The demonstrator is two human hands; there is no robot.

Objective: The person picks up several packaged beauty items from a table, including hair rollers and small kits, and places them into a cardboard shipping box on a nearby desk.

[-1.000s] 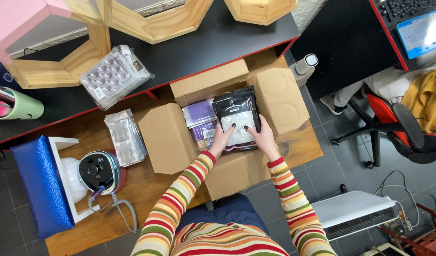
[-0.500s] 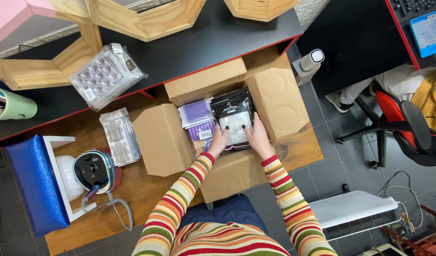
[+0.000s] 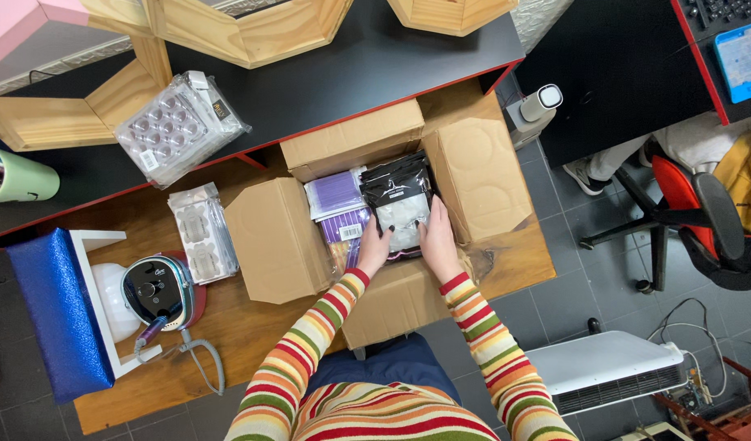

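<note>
An open cardboard box (image 3: 276, 237) lies on the wooden table with all flaps spread. Both hands reach into it and hold a black pouch with a clear window (image 3: 398, 196). My left hand (image 3: 375, 247) grips the pouch's lower left edge, my right hand (image 3: 437, 241) its lower right edge. Purple packets (image 3: 336, 196) lie in the box just left of the pouch, partly under it. Both sleeves are striped in red, yellow and green.
Two clear plastic blister packs (image 3: 179, 126) (image 3: 200, 231) lie left of the box. A small round-dialled machine with a hose (image 3: 157, 287) stands beside a blue glittery panel (image 3: 57, 314). Wooden frames (image 3: 253, 33), a green tumbler (image 3: 16, 175), an office chair (image 3: 710, 220) and a white heater (image 3: 604, 367) surround the table.
The view has shifted slightly. Both hands stay on the black pouch inside the box, moved a little lower in it.
</note>
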